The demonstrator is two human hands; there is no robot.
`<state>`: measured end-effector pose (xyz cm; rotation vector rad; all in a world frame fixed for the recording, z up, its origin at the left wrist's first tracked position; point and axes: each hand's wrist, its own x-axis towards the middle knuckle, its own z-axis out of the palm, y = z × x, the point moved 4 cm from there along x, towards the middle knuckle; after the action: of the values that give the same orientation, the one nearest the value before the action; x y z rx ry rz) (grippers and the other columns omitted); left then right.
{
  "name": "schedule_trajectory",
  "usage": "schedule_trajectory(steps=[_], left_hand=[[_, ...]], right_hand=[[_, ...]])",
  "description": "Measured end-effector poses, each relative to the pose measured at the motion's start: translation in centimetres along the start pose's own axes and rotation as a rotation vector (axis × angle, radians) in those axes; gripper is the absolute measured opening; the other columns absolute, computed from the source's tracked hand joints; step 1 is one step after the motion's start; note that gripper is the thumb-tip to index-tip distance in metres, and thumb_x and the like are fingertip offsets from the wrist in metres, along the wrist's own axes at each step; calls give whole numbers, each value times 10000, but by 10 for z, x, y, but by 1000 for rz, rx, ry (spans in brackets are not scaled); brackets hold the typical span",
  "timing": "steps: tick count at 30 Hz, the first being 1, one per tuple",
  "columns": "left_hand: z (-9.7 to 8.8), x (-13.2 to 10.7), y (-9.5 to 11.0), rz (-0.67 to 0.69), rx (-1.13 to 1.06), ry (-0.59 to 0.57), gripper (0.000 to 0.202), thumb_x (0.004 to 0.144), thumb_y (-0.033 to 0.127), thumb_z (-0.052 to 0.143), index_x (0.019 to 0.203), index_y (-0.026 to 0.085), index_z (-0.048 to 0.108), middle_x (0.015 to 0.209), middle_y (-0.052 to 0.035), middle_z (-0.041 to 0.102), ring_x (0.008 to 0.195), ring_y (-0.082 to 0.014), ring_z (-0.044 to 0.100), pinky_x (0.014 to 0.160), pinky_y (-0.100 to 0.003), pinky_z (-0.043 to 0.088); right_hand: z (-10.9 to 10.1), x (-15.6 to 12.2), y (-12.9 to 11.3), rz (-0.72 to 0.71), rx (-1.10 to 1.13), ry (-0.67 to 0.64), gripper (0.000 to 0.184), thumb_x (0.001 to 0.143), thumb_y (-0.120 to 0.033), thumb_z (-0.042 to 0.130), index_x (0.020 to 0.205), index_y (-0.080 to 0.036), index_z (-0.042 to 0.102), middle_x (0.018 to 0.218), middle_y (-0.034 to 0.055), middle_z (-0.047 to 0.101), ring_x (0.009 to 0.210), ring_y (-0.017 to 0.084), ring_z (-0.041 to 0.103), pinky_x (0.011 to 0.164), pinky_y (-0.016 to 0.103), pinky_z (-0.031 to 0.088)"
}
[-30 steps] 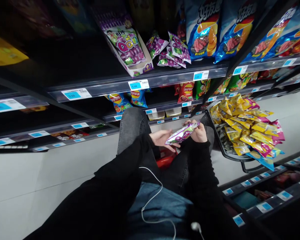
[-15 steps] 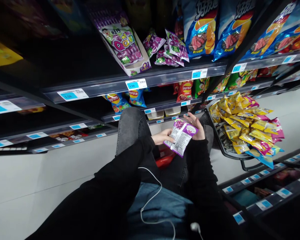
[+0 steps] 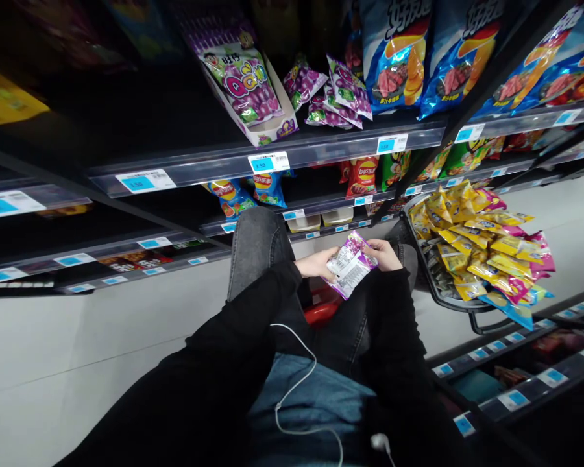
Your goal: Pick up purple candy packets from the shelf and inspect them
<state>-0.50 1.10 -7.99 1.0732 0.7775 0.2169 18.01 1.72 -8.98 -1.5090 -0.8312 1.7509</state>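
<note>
Between my hands is a small purple-and-white candy packet (image 3: 353,267), its printed grey-white side facing up. My left hand (image 3: 317,264) grips its left edge, while my right hand (image 3: 385,254) is closed on its upper right edge. The packet is over my lap, in front of the shelves. On the shelf above, similar purple grape candy packets (image 3: 350,91) lie in a loose pile. Beside them an open display box (image 3: 277,130) holds more of these packets, the front one with its green-and-purple face showing.
A black-rimmed basket (image 3: 431,285) heaped with yellow and pink snack packets (image 3: 486,240) stands to my right. Large blue chip bags (image 3: 396,61) line the upper shelf. Lower down are red chip bags (image 3: 361,176) and blue ones (image 3: 268,188). A white earphone cord (image 3: 292,428) hangs over my lap.
My right hand's fingers, spread and raised before, have come down and closed on the packet's upper right edge. The packet has tilted and creased a little. My left hand still holds it.
</note>
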Motion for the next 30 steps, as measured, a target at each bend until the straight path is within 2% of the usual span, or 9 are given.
schedule_trajectory(steps=[8, 11, 16, 18, 21, 23, 25, 27, 30], left_hand=[[-1, 0, 8, -4, -1, -36, 862, 391, 115, 822, 1165, 115, 443, 1000, -59, 591, 832, -108, 548, 705, -195, 452], [-1, -6, 10, -28, -169, -30, 905, 370, 104, 838, 1184, 144, 445, 1086, -86, 589, 882, -140, 571, 749, -238, 477], [16, -9, 5, -146, -734, -267, 756, 637, 530, 681, 1248, 148, 452, 1185, -152, 575, 1054, -293, 573, 875, -477, 467], [28, -7, -3, -226, -803, -408, 688, 705, 566, 592, 1207, 105, 504, 1168, -160, 586, 1070, -302, 570, 926, -493, 432], [39, -8, -14, -292, -781, -518, 580, 702, 420, 629, 1152, 62, 557, 1112, -156, 611, 977, -266, 611, 935, -462, 422], [39, -10, -16, -256, -789, -435, 497, 641, 249, 674, 1098, 77, 584, 1005, -120, 648, 869, -215, 631, 885, -409, 446], [37, -16, -13, -222, -803, -284, 487, 566, 113, 695, 1043, 95, 596, 907, -74, 664, 781, -160, 632, 814, -322, 468], [37, -25, -4, -222, -803, -178, 573, 498, 74, 737, 1050, 105, 587, 900, -58, 666, 749, -133, 634, 756, -259, 484], [39, -41, 28, -155, -813, -79, 775, 419, 141, 807, 1140, 140, 524, 993, -93, 654, 803, -170, 650, 725, -255, 520]], right_hand=[[-4, 4, 7, 41, -5, 115, 510, 398, -439, 746, 680, -63, 549, 569, 8, 506, 490, 50, 443, 499, 175, 310], [-2, 0, 0, 24, 66, 114, 533, 362, -432, 774, 673, -69, 537, 586, 7, 514, 504, 39, 438, 499, 164, 307], [5, -7, -11, -152, 287, 107, 603, 306, -478, 817, 668, -86, 537, 630, 3, 534, 545, 16, 450, 537, 140, 357], [14, -7, -11, -206, 341, 30, 598, 314, -495, 820, 620, -78, 518, 587, 1, 493, 513, 8, 421, 516, 144, 352], [36, -10, -15, -359, 357, -278, 479, 487, -444, 789, 547, -65, 501, 588, 16, 450, 545, 23, 446, 543, 169, 399], [46, -16, -20, -500, 372, -490, 402, 595, -372, 742, 503, -67, 497, 586, 30, 433, 641, 57, 511, 641, 213, 466], [47, -22, -21, -579, 417, -600, 305, 617, -317, 729, 519, -96, 543, 607, 39, 456, 756, 92, 559, 753, 269, 495], [42, -20, -15, -543, 489, -570, 232, 589, -357, 746, 632, -163, 627, 743, 46, 539, 877, 129, 579, 835, 324, 492], [29, -6, 4, -303, 595, -306, 551, 532, -639, 698, 875, -210, 653, 1015, 69, 577, 978, 184, 566, 897, 383, 471]])
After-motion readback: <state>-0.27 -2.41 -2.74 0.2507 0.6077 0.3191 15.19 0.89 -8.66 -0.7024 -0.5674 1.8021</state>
